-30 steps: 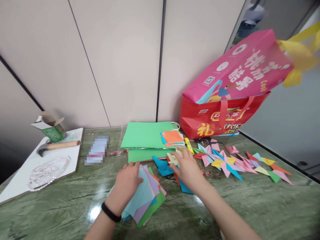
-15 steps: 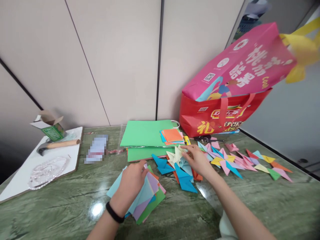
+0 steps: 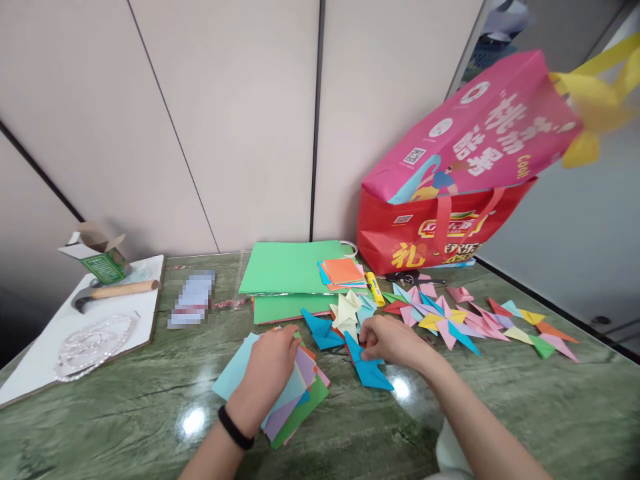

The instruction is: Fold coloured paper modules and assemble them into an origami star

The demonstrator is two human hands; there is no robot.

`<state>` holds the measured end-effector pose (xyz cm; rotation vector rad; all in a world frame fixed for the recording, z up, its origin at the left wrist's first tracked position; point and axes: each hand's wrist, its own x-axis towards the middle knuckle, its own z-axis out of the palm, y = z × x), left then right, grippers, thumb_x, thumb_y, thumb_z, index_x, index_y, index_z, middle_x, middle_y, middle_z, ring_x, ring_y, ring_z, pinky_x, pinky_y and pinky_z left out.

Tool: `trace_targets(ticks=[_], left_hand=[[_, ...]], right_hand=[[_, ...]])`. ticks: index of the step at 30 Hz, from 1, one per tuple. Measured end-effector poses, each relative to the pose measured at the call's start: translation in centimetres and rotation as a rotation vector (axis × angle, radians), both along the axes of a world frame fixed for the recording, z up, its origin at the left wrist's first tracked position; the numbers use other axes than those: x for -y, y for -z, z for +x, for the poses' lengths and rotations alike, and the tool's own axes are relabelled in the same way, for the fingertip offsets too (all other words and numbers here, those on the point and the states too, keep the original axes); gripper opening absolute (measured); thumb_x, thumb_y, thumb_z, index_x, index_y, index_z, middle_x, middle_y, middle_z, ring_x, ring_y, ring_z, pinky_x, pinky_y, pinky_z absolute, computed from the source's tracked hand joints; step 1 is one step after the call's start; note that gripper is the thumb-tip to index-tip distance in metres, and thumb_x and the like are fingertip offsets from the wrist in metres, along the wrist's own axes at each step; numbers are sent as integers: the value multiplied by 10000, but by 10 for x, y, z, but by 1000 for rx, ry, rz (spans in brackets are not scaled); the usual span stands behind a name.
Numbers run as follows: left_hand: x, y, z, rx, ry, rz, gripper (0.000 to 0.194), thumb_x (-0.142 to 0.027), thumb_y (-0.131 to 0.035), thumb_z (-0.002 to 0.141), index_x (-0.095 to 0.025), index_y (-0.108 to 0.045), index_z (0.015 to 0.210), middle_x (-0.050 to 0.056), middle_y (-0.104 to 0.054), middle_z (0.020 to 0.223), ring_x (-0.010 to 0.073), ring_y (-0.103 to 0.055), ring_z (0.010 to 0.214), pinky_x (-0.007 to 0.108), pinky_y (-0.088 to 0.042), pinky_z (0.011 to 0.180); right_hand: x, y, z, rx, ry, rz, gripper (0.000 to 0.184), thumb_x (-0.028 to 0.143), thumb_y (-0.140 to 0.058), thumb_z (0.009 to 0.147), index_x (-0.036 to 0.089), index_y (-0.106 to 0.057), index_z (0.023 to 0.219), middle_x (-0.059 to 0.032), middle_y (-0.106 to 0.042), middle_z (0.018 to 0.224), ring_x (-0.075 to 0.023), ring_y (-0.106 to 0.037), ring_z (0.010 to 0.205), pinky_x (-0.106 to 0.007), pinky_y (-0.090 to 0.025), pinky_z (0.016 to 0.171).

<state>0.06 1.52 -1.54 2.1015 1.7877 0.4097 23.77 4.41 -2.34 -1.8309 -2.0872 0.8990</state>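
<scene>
The left hand [image 3: 271, 365] lies bent over a fanned stack of coloured paper [image 3: 295, 401] on the bench [image 3: 150, 413]; the right hand [image 3: 393, 339] curls its fingers at a blue folded piece [image 3: 373, 375]. Whether either grip pinches paper, I cannot tell. A green box [image 3: 106, 267] stands open-flapped; a pink bag [image 3: 463, 143] leans above a red bag [image 3: 393, 230].

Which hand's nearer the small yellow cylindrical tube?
Right. The right hand is on the camera side of the small yellow cylindrical tube, apart from it; the left hand is farther off, to its left, over the fanned multicoloured paper sheets.
</scene>
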Motion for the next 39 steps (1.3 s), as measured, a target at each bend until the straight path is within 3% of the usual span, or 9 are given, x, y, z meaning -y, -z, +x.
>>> trace_targets(ticks=[6,10,14,19,24,29,34,36,39], left_hand=[[2,-11,5,253,138,-58,262,-321,-432,869,-185,-656,880,61,-727,862,205,-663,808,267,-469,686],[7,-12,9,664,244,-269,324,-399,-478,838,-170,-565,1050,61,-700,837,187,-665,719,262,-487,596],[11,-12,16,983,135,-438,422,-368,-632,736,-170,-510,1088,56,-670,829,182,-662,640,279,-488,561],[6,-15,13,970,9,-297,235,-368,-574,755,-140,-580,699,37,-647,624,136,-599,504,234,-432,481],[-1,-15,4,869,-27,-220,234,-329,-608,718,-147,-585,573,-42,-510,431,82,-440,384,193,-334,393],[1,-17,4,817,7,-224,219,-306,-634,702,-141,-622,558,-39,-523,446,77,-423,400,186,-321,390],[1,-18,8,841,-17,-208,150,-287,-643,694,-138,-642,682,-24,-591,511,79,-464,411,193,-377,413],[1,-18,9,881,-45,-199,171,-287,-638,695,-135,-633,773,-21,-610,543,85,-488,415,199,-405,414],[1,-16,10,909,-69,-199,206,-290,-614,711,-129,-613,839,-18,-618,570,90,-515,420,196,-417,398]], right_hand=[[3,-8,-11,-465,-96,-200,172,284,-669,662,190,-575,770,35,-591,631,-133,-588,592,-225,-458,511],[5,-13,-26,-1011,83,-189,350,372,-767,574,192,-500,713,77,-525,558,-92,-529,502,-252,-497,540],[8,-11,-45,-1237,208,-125,408,380,-792,550,194,-468,714,72,-545,597,-91,-546,538,-276,-520,603],[7,-6,-46,-1122,185,-63,479,379,-792,531,214,-442,814,39,-578,650,-154,-604,599,-335,-530,612],[3,-11,-32,-857,224,449,278,392,-661,704,204,-552,877,-68,-613,942,-217,-595,915,-362,-502,782],[13,-11,-46,-806,-102,203,211,348,-587,786,196,-615,930,-56,-668,901,-196,-623,829,-313,-497,723],[19,-3,-55,-671,-322,16,159,312,-598,765,165,-634,715,15,-610,640,-137,-554,573,-233,-432,530],[14,-1,-48,-689,-255,-5,195,349,-586,764,164,-612,709,12,-599,635,-148,-567,572,-240,-442,529],[-2,4,-28,-614,46,297,272,418,-537,786,171,-570,675,-13,-597,654,-183,-585,629,-272,-455,581]])
